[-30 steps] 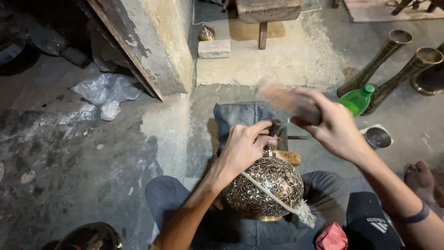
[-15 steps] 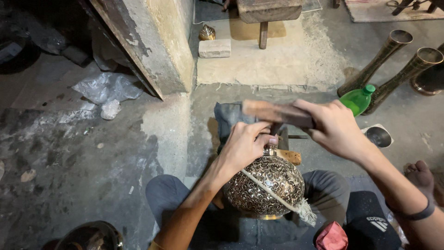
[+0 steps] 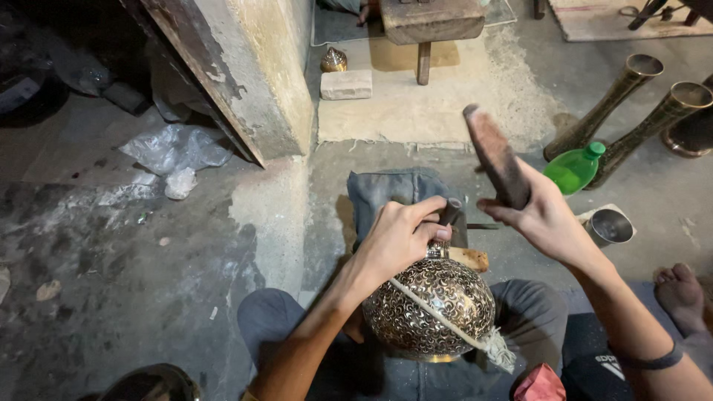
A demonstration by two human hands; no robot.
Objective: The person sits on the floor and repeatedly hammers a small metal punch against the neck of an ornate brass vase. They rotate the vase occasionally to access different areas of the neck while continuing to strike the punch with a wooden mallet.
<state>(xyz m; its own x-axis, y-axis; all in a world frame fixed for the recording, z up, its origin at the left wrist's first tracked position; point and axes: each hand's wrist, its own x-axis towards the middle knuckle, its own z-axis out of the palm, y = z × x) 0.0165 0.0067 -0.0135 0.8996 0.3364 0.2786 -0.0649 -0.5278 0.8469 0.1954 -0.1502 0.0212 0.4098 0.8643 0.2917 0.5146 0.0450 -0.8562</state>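
Note:
A round engraved metal pot (image 3: 434,308) rests in my lap, with a pale cord tied across it. My left hand (image 3: 401,234) sits on the pot's top and pinches a small dark chisel-like tool (image 3: 451,212) upright against it. My right hand (image 3: 546,215) is raised to the right and grips a dark wooden mallet (image 3: 494,156), its head pointing up and away from the pot. A grey cloth (image 3: 394,193) lies on the floor just beyond the pot.
A green plastic bottle (image 3: 573,168), two tall brass vases (image 3: 605,111) and a small metal cup (image 3: 609,226) stand at the right. A concrete pillar (image 3: 245,74), a crumpled plastic bag (image 3: 174,148) and a brick (image 3: 346,84) lie farther off. A bare foot (image 3: 679,293) shows at the right.
My right hand has lifted the mallet from lying flat just above the chisel to a raised, upward tilt. My left hand and the pot have stayed put.

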